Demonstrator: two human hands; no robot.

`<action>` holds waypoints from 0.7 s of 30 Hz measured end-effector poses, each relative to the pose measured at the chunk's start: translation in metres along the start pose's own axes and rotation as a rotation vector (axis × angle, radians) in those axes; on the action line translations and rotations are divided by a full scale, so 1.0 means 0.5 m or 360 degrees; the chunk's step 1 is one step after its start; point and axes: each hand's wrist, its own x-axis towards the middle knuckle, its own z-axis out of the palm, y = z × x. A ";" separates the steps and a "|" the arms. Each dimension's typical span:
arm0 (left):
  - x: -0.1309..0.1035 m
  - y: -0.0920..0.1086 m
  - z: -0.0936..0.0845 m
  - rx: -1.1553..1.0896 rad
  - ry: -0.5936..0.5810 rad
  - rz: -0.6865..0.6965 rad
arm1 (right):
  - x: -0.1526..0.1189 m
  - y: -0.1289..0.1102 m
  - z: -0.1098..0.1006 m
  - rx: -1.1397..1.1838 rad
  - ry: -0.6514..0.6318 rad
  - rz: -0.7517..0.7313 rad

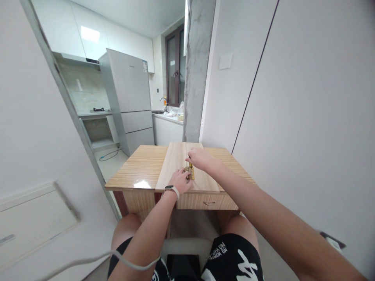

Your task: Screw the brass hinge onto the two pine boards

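On a pale wooden board (174,166) lies a small brass-coloured hinge (192,174). My left hand (179,181), with a banded watch at its wrist, presses its fingers around the hinge's left side and covers part of it. My right hand (199,158) is closed around the top of a small screwdriver (191,165) with a yellow and black handle. The screwdriver stands roughly upright over the hinge. Its tip is too small to make out.
The board rests across a glossy wood-grain desk (133,166) with a drawer (197,202) facing me. A pale cable (99,255) crosses my left forearm. A white wall (293,117) stands close on the right. Beyond the desk stands a grey fridge (134,86).
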 end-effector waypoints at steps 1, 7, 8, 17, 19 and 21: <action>0.000 0.000 -0.001 -0.0003 -0.0001 -0.0002 | -0.001 0.002 0.001 0.0018 0.0013 -0.0034; 0.000 -0.002 0.001 -0.0027 0.0008 0.0004 | -0.010 0.011 0.006 0.0097 0.0055 -0.0147; 0.000 -0.003 0.002 -0.0031 0.0008 0.0004 | -0.011 0.013 0.006 0.0102 0.0044 -0.0157; -0.001 -0.008 0.008 -0.0028 0.0017 0.0002 | -0.010 0.017 -0.003 0.0106 0.0009 -0.0223; -0.001 -0.008 0.008 -0.0029 0.0018 0.0007 | -0.009 0.017 -0.004 0.0067 0.0006 -0.0203; -0.001 -0.007 0.008 -0.0030 0.0020 0.0009 | -0.008 0.016 -0.004 0.0015 0.0003 -0.0178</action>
